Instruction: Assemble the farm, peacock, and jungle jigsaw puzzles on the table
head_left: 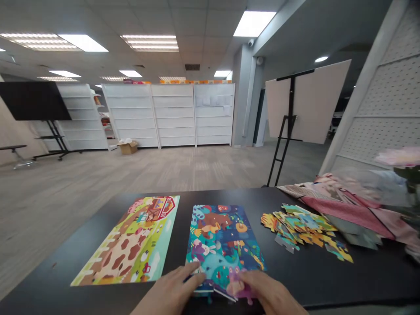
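Note:
A blue jigsaw puzzle (226, 240) with forest animals lies on the black table in front of me. My left hand (175, 286) rests on its lower left corner, index finger and thumb apart on the pieces. With its fingertips, my right hand (274, 291) grips a puzzle piece (238, 284) bearing a purple animal, at the lower right of the picture. That piece sits slightly askew, and a dark gap shows along the bottom edge near it. My right hand's lower fingers are hidden. To the left lies an assembled farm puzzle (131, 245) with a spotted cow.
Loose puzzle pieces (302, 227) are heaped at the right of the black table (282, 284). Behind them lie pink cloth (357, 214) and clear plastic, with a flower (398, 156) at the far right. A board on an easel (290, 118) stands beyond the table.

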Available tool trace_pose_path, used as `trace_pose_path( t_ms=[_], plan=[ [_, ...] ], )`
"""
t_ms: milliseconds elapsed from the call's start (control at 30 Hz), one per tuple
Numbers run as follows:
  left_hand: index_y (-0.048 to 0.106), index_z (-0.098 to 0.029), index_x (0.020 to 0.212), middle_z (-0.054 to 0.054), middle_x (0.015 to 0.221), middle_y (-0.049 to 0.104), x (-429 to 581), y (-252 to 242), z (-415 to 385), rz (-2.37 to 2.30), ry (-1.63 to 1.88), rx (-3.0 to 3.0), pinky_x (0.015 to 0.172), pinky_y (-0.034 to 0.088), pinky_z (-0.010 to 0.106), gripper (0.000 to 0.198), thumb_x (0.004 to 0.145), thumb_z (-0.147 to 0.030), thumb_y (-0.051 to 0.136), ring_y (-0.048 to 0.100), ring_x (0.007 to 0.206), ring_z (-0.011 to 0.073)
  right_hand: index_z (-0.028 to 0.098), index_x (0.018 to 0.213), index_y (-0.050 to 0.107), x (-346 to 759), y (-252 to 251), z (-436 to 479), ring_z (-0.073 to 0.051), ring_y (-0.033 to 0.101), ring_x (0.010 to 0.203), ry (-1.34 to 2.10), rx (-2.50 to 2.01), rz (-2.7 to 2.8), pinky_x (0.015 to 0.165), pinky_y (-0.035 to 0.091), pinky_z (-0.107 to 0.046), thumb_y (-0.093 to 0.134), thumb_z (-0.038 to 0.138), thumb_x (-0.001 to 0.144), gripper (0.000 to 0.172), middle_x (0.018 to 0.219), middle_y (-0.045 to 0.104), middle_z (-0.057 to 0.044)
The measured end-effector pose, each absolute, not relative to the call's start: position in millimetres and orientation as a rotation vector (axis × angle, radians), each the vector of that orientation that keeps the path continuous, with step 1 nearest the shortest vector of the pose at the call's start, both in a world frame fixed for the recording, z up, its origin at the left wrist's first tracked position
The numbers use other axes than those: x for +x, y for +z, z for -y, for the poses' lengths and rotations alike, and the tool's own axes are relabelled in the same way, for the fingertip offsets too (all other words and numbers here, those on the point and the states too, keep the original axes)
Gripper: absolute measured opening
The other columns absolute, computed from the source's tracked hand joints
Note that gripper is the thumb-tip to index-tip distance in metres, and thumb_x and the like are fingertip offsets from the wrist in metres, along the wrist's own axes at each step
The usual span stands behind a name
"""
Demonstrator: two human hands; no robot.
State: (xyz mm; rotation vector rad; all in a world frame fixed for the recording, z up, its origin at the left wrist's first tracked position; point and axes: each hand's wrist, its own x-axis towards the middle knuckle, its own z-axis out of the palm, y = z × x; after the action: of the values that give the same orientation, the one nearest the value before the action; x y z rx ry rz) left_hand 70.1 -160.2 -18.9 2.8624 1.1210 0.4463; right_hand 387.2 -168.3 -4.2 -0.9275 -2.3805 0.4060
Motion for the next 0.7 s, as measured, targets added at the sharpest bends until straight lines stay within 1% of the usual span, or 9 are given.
trace_pose_path(
  t_ms=[67,133,200,267,367,433,500,600,700],
  plan=[
    [0.031,-0.032,0.151,0.007,0.143,0.058,67,-28,160,-1.129,0.592,2.805,0.100,0.054,0.030,0.080,0.080,0.002,0.049,0.062,0.121,0.0226,0.025,0.137,0.059,380,-8,163,-0.021,0.066,0.119,0.326,-1.017,2.386,0.102,0.053,-0.030,0.042,0.009,0.095,0.048,0.130,0.069,-0.009],
    [0.031,-0.032,0.152,0.007,0.141,0.058,68,-40,160,-1.177,0.622,2.800,0.099,0.053,0.035,0.082,0.079,-0.001,0.053,0.060,0.120,0.0261,0.026,0.142,0.056,371,-9,158,-0.027,0.059,0.128,0.274,-1.094,2.501,0.109,0.049,-0.042,0.052,0.025,0.097,0.045,0.141,0.062,-0.012],
    [0.043,-0.034,0.146,0.008,0.135,0.061,71,-48,159,-1.220,0.537,2.832,0.092,0.054,0.038,0.076,0.078,-0.004,0.061,0.061,0.112,0.0295,0.025,0.150,0.047,364,-8,154,-0.034,0.050,0.137,0.240,-1.092,2.660,0.113,0.043,-0.050,0.062,0.047,0.093,0.062,0.151,0.052,-0.014],
    [0.055,-0.036,0.136,0.007,0.128,0.063,75,-46,157,-1.208,0.426,2.833,0.087,0.053,0.036,0.063,0.080,-0.007,0.066,0.061,0.106,0.0290,0.024,0.153,0.042,361,-9,153,-0.037,0.045,0.141,0.155,-1.042,2.771,0.114,0.041,-0.052,0.069,0.056,0.087,0.078,0.154,0.046,-0.015],
    [0.058,-0.041,0.134,0.004,0.130,0.060,78,-22,155,-1.067,0.265,2.707,0.089,0.051,0.036,0.054,0.088,-0.015,0.069,0.058,0.109,0.0280,0.028,0.147,0.050,364,-22,154,-0.037,0.050,0.137,-0.071,-0.981,2.791,0.112,0.044,-0.049,0.074,0.052,0.084,0.071,0.151,0.052,-0.011],
    [0.053,-0.046,0.137,0.001,0.138,0.056,80,4,157,-1.011,0.157,2.552,0.097,0.048,0.042,0.054,0.093,-0.019,0.067,0.055,0.117,0.0288,0.028,0.140,0.057,367,-35,154,-0.036,0.054,0.133,-0.219,-0.934,2.737,0.110,0.045,-0.047,0.072,0.055,0.085,0.063,0.146,0.058,-0.010],
    [0.051,-0.049,0.138,-0.002,0.142,0.054,83,26,161,-0.993,0.112,2.421,0.107,0.040,0.049,0.052,0.097,-0.019,0.061,0.049,0.127,0.0288,0.026,0.134,0.061,368,-45,154,-0.034,0.057,0.130,-0.333,-0.890,2.680,0.110,0.046,-0.045,0.068,0.056,0.088,0.055,0.141,0.062,-0.010],
    [0.053,-0.044,0.135,-0.001,0.137,0.057,91,37,164,-0.992,0.144,2.292,0.115,0.030,0.053,0.043,0.101,-0.017,0.051,0.048,0.129,0.0256,0.026,0.138,0.058,360,-48,155,-0.029,0.061,0.125,-0.457,-0.899,2.614,0.109,0.047,-0.042,0.066,0.042,0.092,0.049,0.138,0.065,-0.007],
    [0.060,-0.032,0.124,0.003,0.127,0.060,98,24,164,-1.060,0.254,2.255,0.114,0.032,0.047,0.026,0.101,-0.019,0.054,0.051,0.123,0.0239,0.027,0.145,0.050,347,-44,154,-0.028,0.064,0.121,-0.497,-0.889,2.596,0.109,0.048,-0.044,0.065,0.034,0.093,0.055,0.139,0.065,-0.005]
  ],
)
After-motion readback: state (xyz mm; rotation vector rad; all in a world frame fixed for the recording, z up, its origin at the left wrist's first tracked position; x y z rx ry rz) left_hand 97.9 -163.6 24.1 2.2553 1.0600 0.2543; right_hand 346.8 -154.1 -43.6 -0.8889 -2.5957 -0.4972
